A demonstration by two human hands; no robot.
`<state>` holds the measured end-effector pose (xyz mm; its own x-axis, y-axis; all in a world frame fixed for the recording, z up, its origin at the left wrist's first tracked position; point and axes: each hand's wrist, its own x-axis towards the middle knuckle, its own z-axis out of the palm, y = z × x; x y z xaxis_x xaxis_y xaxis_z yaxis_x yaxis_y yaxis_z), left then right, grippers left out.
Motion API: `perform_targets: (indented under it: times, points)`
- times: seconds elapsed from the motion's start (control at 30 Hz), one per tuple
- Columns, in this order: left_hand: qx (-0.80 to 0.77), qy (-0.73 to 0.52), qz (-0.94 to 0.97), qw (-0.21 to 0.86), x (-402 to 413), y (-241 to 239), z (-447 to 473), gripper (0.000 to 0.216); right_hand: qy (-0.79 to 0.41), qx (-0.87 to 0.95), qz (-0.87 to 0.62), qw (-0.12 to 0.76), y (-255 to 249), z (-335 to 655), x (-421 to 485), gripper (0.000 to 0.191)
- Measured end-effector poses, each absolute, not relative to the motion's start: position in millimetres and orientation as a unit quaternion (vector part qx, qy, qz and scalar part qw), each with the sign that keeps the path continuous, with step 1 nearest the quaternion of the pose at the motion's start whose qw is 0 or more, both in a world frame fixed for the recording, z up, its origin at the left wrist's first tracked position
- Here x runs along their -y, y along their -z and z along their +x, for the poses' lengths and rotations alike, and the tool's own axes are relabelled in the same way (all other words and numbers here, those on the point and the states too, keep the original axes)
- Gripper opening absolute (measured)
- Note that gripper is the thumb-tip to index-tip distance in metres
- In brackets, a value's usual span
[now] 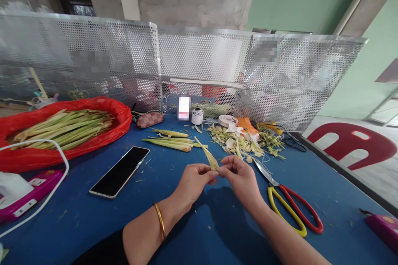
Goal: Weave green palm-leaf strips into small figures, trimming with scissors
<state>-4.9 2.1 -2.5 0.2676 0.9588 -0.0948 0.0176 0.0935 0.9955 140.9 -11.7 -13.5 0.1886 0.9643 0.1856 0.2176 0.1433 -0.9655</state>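
Note:
Both my hands meet over the blue table (93, 223) and pinch the base of one pale green stalk (207, 154), which points up and away to the left. My left hand (194, 180), with a gold bangle on its wrist, grips the stalk's lower end from the left. My right hand (241, 178) pinches the same end from the right. Scissors (287, 201) with a red and a yellow handle lie just right of my right hand. Two or three more stalks (169, 143) lie on the table beyond my hands.
A red bag (121, 126) of stalks sits at the left. A black phone (120, 171) lies left of my hands. A heap of trimmings (245, 140) lies at the back, with tape rolls (197, 116). A perforated metal screen (124, 62) backs the table. A red chair (351, 145) stands at the right.

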Motion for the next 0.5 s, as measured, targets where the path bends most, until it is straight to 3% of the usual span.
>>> perform_targets:
  times: [0.37, 0.5]
  points:
    - [-0.451, -0.406, 0.427, 0.67, -3.3, 3.3, -5.9, 0.025, -0.39, 0.526, -0.506, 0.562, 17.2, 135.6, 12.3, 0.015]
    - [-0.445, -0.408, 0.386, 0.697, -4.3, -0.8, -9.7, 0.024, -0.348, 0.601, -0.462, 0.552, 13.6, 137.4, 15.4, 0.006]
